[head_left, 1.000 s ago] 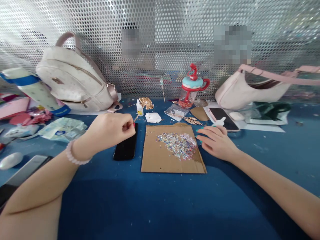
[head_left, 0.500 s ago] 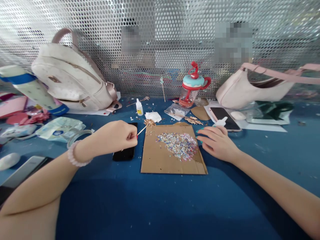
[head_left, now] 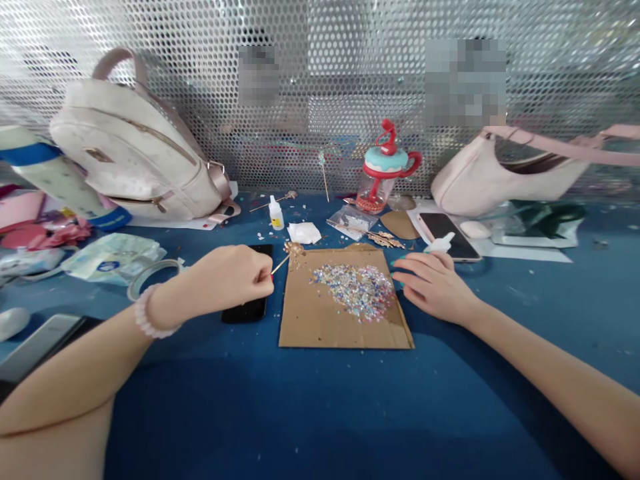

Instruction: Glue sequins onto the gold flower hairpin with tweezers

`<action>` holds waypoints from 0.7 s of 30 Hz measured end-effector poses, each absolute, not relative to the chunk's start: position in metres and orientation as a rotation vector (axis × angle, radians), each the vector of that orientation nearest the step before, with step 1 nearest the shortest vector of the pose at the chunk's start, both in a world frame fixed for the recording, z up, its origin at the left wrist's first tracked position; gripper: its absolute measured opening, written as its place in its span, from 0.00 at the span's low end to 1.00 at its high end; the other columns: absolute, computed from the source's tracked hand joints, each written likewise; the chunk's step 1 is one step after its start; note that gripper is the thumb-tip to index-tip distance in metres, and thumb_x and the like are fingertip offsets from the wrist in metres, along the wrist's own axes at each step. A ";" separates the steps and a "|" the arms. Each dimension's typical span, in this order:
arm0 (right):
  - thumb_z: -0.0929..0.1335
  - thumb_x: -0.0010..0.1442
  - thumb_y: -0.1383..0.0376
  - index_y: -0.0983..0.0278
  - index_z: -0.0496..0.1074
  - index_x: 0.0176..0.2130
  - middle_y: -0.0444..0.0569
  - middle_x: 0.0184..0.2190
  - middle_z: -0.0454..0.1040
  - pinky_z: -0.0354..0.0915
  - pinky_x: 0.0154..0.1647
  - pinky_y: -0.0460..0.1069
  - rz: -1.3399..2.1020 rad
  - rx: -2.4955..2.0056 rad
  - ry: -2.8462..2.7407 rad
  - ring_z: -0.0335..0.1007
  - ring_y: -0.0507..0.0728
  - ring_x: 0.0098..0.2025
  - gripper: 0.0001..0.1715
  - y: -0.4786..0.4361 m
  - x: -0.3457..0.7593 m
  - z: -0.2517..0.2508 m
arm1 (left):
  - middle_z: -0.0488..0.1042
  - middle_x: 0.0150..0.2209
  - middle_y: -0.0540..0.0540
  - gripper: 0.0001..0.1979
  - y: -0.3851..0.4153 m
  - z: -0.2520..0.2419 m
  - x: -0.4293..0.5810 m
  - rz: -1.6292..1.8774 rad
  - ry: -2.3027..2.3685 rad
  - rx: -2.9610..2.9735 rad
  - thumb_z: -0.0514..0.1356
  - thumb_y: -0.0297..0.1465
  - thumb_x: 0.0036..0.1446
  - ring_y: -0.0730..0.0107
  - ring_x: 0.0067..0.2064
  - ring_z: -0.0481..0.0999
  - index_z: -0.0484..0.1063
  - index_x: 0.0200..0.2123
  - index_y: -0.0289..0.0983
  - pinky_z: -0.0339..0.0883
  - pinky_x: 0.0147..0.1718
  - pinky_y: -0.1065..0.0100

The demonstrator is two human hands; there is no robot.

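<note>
My left hand, with a pale bead bracelet at the wrist, is closed around the thin stem of a gold hairpin. The hairpin's ornamental head lies over the upper left corner of a cardboard sheet. A heap of small glittering rhinestones is spread on the cardboard. At the right edge of the sheet, my right hand has its fingers curled, teal nails by the rhinestones. A small white glue bottle sticks out from this hand, its body mostly hidden by the fingers.
Behind the cardboard are an upright glue bottle, white tissue, a clear bag and a red-handled cup. Phones lie left and right. A backpack and handbag stand by the perforated metal screen.
My left hand and the hairpin have shifted slightly down and left, while the view itself has moved a little. My right hand stays in nearly the same place.
</note>
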State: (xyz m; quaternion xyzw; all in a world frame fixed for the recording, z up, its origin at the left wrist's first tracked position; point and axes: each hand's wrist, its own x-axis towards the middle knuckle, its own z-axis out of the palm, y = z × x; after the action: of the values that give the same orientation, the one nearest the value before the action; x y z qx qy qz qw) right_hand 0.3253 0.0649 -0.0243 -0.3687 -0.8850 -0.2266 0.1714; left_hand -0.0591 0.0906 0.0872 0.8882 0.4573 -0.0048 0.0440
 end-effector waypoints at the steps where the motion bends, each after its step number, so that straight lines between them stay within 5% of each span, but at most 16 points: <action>1: 0.63 0.63 0.68 0.61 0.73 0.40 0.48 0.46 0.74 0.55 0.52 0.58 -0.643 -1.045 -2.514 0.66 0.60 0.51 0.10 0.065 0.325 -0.024 | 0.67 0.18 0.53 0.09 0.091 0.087 -0.059 0.002 1.426 2.713 0.54 0.31 0.52 0.75 0.20 0.61 0.65 0.21 0.37 0.48 0.22 0.70; 21: 0.63 0.63 0.68 0.62 0.72 0.40 0.49 0.45 0.74 0.55 0.51 0.58 -0.650 -1.022 -2.532 0.66 0.60 0.50 0.09 0.065 0.325 -0.022 | 0.69 0.21 0.50 0.09 0.125 0.057 -0.059 -0.006 1.407 2.701 0.53 0.31 0.53 0.74 0.22 0.62 0.67 0.23 0.36 0.49 0.24 0.69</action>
State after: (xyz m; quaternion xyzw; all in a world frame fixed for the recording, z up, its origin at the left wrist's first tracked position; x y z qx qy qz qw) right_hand 0.3253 0.0647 -0.0220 -0.3590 -0.8895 -0.2283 0.1665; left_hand -0.0588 0.1249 0.0572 0.8859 0.4614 -0.0021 0.0480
